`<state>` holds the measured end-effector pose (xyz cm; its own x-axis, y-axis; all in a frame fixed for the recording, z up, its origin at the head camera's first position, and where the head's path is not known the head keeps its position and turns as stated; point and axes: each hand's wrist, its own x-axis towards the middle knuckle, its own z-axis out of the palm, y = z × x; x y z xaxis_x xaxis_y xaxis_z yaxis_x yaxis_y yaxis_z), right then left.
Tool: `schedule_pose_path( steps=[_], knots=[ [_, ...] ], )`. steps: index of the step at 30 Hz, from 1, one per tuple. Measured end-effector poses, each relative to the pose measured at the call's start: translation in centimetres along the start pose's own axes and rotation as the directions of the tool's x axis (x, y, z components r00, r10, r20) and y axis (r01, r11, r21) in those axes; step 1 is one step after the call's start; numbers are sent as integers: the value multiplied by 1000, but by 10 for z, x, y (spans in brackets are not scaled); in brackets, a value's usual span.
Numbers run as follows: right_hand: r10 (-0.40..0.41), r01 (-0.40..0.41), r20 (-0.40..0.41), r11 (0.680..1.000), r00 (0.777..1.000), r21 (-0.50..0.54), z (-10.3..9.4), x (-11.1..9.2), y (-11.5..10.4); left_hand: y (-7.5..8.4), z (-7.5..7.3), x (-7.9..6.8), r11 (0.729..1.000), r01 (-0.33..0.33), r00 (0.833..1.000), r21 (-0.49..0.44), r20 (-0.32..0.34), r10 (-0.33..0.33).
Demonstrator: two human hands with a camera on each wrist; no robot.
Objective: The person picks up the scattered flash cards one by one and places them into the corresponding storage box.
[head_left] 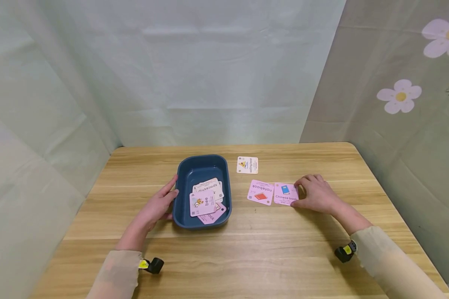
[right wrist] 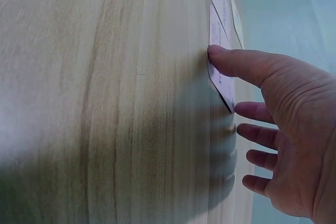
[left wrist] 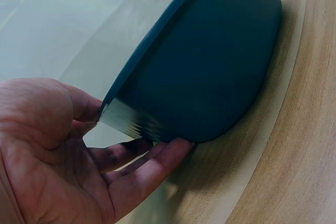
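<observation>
My left hand (head_left: 159,206) grips the left side of a dark blue plastic tray (head_left: 203,168). In the left wrist view its thumb is at the rim and its fingers reach under the tray's outer wall (left wrist: 205,61). Inside the tray lie several picture cards, with a pink bee card (head_left: 205,202) on top and a white spaceship card (head_left: 212,185) partly covered. My right hand (head_left: 316,194) holds the pink Chinese book card (head_left: 284,192) flat at the table, thumb and index finger at its right-hand corners. The right wrist view shows the thumb (right wrist: 223,59) on the card's edge.
A pink notebook card (head_left: 260,192) lies just left of the Chinese book card. Farther back is a white sailing boat card (head_left: 247,165). Pale curtains (head_left: 217,74) stand behind and beside the wooden table (head_left: 269,257).
</observation>
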<state>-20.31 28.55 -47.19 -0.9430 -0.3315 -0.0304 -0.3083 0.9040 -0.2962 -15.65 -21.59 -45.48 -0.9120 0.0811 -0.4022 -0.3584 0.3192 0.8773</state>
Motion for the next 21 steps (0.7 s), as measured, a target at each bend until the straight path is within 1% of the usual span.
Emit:
schedule_pose_path(
  steps=[10,21],
  knots=[
    [-1,1,17,1000,1000,22,-1,3,0,0,0,0,1000,1,1000,5,-3,-1],
    [32,-33,25,999,999,41,-1,4,-1,-1,-1,1,1000,-2,1000,7,0,2]
  ],
)
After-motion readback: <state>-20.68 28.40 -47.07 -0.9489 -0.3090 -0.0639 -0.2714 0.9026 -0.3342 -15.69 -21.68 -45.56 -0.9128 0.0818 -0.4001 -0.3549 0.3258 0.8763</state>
